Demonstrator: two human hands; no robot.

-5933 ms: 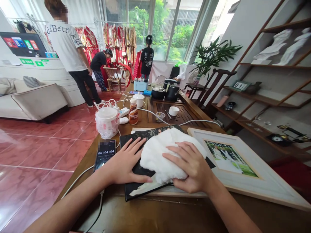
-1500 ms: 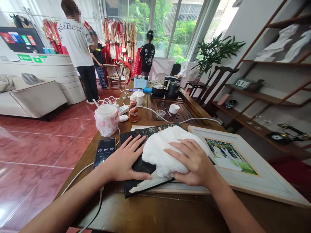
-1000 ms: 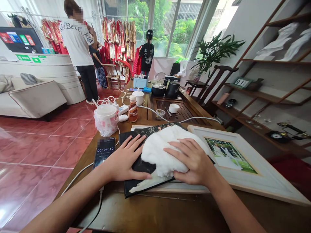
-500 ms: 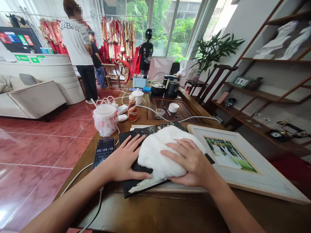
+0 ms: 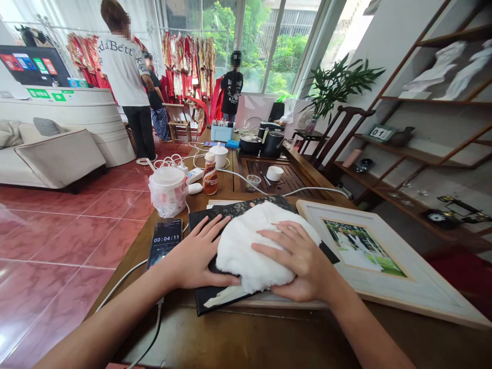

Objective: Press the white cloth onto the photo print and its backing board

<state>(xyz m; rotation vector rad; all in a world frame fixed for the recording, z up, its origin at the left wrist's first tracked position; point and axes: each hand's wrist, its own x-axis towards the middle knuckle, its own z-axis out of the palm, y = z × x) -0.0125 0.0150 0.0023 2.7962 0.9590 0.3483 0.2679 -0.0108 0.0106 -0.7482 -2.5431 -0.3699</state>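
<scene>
White cloth (image 5: 248, 246), one: held atop a black panel (image 5: 240, 207) by the right hand (image 5: 300, 261), fingers draped over it; panel, pinned by the left hand (image 5: 196, 256), fingers splayed wide, could be skidded across the framed photograph (image 5: 365, 248) were pressure eased.

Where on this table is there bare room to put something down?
Bare tabletop lies between left forearm and right forearm, in front of the dark panel. Tea tray slats show right of the white cup. Crowded beyond the left hand: phone, bagged tub, bottle.
</scene>
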